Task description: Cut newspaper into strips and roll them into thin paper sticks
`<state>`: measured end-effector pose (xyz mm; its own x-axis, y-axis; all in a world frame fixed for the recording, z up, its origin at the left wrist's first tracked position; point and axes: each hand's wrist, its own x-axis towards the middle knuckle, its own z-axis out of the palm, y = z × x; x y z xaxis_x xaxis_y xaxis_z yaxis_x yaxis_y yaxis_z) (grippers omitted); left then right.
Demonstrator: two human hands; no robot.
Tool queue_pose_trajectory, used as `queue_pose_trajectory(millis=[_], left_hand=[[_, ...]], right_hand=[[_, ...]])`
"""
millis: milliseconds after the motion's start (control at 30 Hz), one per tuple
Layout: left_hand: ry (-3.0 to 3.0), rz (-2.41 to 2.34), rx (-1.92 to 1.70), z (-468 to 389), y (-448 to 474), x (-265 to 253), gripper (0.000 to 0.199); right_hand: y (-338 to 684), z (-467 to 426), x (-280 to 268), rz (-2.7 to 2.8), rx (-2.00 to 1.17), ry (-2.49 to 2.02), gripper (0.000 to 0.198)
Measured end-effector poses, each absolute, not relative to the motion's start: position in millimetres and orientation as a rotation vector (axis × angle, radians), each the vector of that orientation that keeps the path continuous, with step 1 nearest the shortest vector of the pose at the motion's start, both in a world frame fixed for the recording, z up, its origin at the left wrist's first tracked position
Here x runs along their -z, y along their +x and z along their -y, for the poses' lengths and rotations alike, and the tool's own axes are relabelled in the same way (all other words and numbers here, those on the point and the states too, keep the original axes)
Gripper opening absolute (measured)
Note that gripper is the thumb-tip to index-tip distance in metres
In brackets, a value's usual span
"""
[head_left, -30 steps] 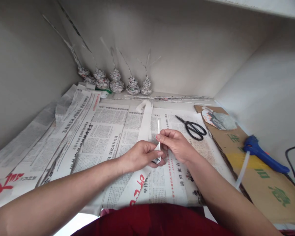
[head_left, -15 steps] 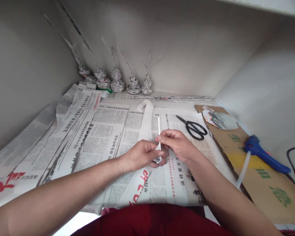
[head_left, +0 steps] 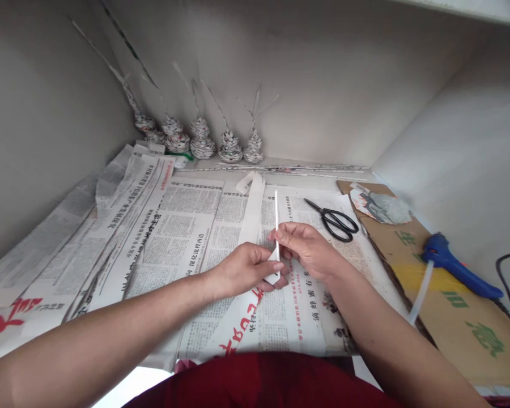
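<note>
A strip of newspaper (head_left: 252, 215) runs over the sheets in the middle, and part of it is rolled into a thin white paper tube (head_left: 276, 207) pointing away from me. My left hand (head_left: 253, 266) pinches the strip near the tube's lower end, thumb on top and fingers beneath. Just to the right, my right hand (head_left: 300, 243) closes thumb and fingertips around the tube higher up. The strip's lower part, with red characters (head_left: 238, 334), trails toward me. Black-handled scissors (head_left: 338, 222) lie to the right of my right hand.
Several woven paper gourd shapes (head_left: 203, 139) stand along the back wall. Finished thin paper rods (head_left: 280, 169) lie before them. Cut newspaper strips (head_left: 123, 226) overlap at left. At right, cardboard (head_left: 471, 340) bears a blue glue gun (head_left: 461, 269) and a clear lump (head_left: 391, 208).
The paper tube reaches farther away from me, and its upper end is longer. The strip's red-lettered tail has shifted up toward my hands. My right fingers have turned slightly on the tube.
</note>
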<state>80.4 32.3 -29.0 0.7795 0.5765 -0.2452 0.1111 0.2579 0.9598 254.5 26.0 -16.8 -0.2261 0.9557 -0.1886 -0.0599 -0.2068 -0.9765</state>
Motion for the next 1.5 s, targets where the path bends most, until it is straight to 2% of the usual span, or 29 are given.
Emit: queue_pose_trajectory(millis=[100,233,467,567,700,833,1000,1133,1300,1500], left_hand=[[1.312,-0.651,-0.356,-32.4,80.4,28.2,0.032],[1.305,-0.631,-0.324,-32.0,80.6,26.6,0.03],[1.288,-0.626,-0.338,-32.2,81.0,25.8,0.031],[1.275,-0.635,-0.322,-31.2,81.5,25.4,0.033],[1.269,-0.635,-0.334,-30.8,81.3,26.1,0.033],[1.268,-0.632,-0.318,-30.6,80.4,26.7,0.033],[1.258,-0.647,-0.324,-30.6,79.7,24.6,0.033],[1.276,-0.64,-0.309,-31.0,80.4,25.1,0.035],[1.263,-0.646,-0.305,-32.6,79.6,26.5,0.034],[1.279,-0.62,-0.319,-32.0,78.9,25.7,0.034]], right_hand=[[254.8,-25.4,16.3,1.245,-1.62,-1.204,0.028],[253.3,-25.9,17.1,1.089,-1.534,-1.231,0.035],[255.0,-26.2,14.8,1.18,-1.542,-1.205,0.025],[254.2,-26.3,14.8,1.094,-1.487,-1.194,0.03],[255.1,-26.6,16.3,1.221,-1.587,-1.181,0.026],[255.5,-27.1,16.6,1.112,-1.495,-1.19,0.03],[255.2,-26.9,16.6,1.21,-1.58,-1.193,0.027],[254.5,-27.9,19.4,1.111,-1.475,-1.204,0.032],[256.4,-27.8,19.4,1.24,-1.567,-1.164,0.031],[250.6,-28.3,20.2,1.18,-1.364,-1.216,0.028]])
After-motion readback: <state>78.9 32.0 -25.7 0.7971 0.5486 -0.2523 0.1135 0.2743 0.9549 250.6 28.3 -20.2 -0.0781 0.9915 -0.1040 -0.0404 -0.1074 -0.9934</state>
